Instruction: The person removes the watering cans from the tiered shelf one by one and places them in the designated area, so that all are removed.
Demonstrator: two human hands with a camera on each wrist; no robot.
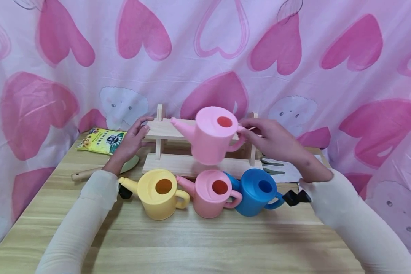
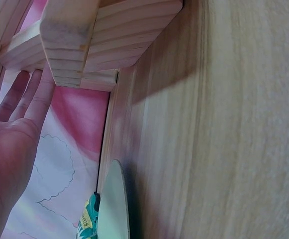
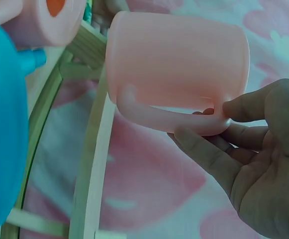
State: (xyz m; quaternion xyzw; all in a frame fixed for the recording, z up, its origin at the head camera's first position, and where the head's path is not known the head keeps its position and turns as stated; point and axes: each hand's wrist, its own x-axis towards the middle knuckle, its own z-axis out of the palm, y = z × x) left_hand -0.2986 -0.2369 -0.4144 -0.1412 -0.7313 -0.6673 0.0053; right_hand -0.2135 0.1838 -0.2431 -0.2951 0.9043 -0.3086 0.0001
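My right hand point(image 1: 272, 137) grips the handle of a light pink watering can point(image 1: 212, 133), which hangs in the air just in front of a two-tier wooden shelf point(image 1: 171, 129). In the right wrist view, thumb and fingers pinch that handle near its upper end. At the shelf's left end, my left hand point(image 1: 133, 139) has its fingers straight against the wood; the left wrist view shows the palm point(image 2: 10, 149) flat and holding nothing. Standing on the table before the shelf are a yellow watering can point(image 1: 159, 196), a darker pink watering can point(image 1: 210, 196) and a blue watering can point(image 1: 255, 194).
Left of the shelf lie a yellow-green packet point(image 1: 101, 140) and a pale green trowel-like blade point(image 1: 130, 163), with a wooden handle point(image 1: 85, 174) nearby. Green-handled tools point(image 1: 273, 167) rest on a white cloth point(image 1: 291, 171) at right. A pink heart-patterned curtain point(image 1: 205, 57) hangs behind the table.
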